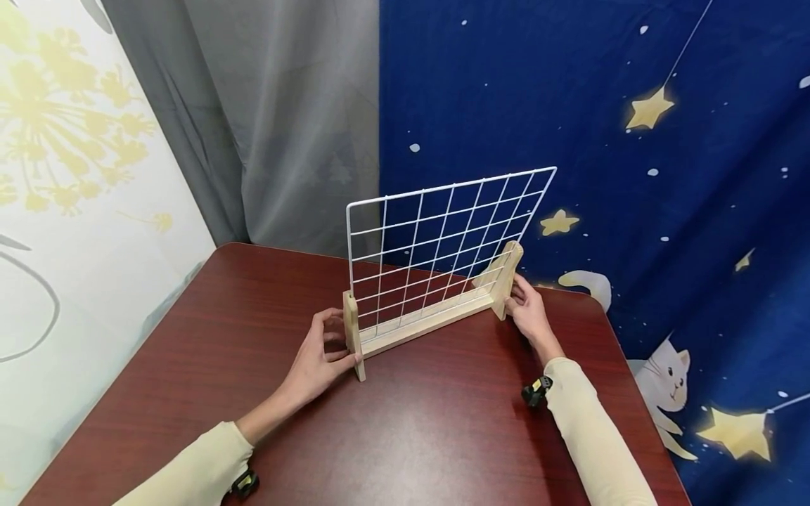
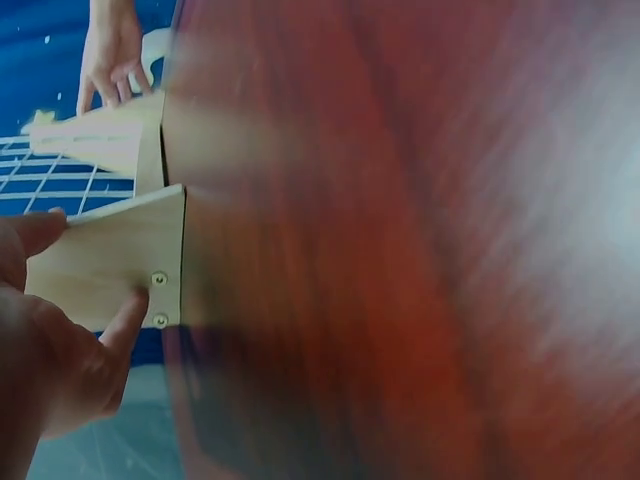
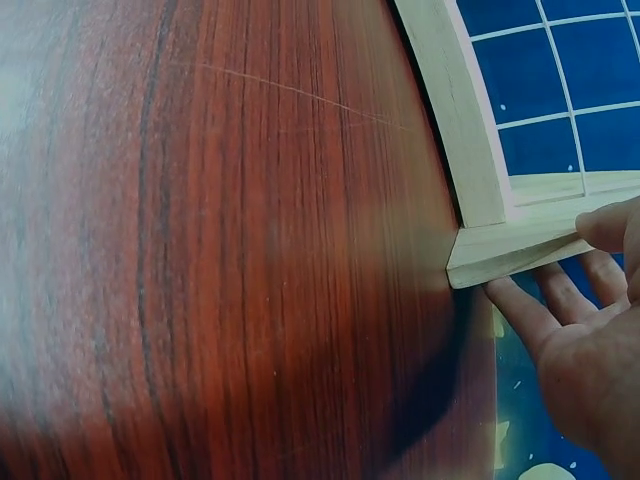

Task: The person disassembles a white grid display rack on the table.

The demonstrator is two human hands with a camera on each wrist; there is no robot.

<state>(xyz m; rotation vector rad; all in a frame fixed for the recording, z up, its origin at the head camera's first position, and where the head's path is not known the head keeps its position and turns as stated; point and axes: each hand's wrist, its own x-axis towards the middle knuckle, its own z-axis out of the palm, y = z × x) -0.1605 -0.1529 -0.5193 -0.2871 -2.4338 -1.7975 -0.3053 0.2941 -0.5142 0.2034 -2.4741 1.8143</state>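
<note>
A white wire grid [image 1: 452, 186] stands upright in a pale wooden stand on the table. The stand has a long crossbar [image 1: 430, 322] between a left end panel [image 1: 350, 325] and a right end panel [image 1: 508, 277]. My left hand [image 1: 316, 358] holds the left panel, thumb near its lower front edge and fingers on its outer side. Two screws [image 2: 159, 279] show on that outer face in the left wrist view. My right hand [image 1: 530, 313] grips the right panel by its lower edge; in the right wrist view, the thumb is on one side and fingers lie beneath.
The dark red-brown table [image 1: 405, 436] extends in front of the stand and to its left. Behind it hang a grey curtain [image 1: 304, 140] and a blue curtain [image 1: 481, 105] with stars. A pale patterned surface [image 1: 82, 232] is at the left.
</note>
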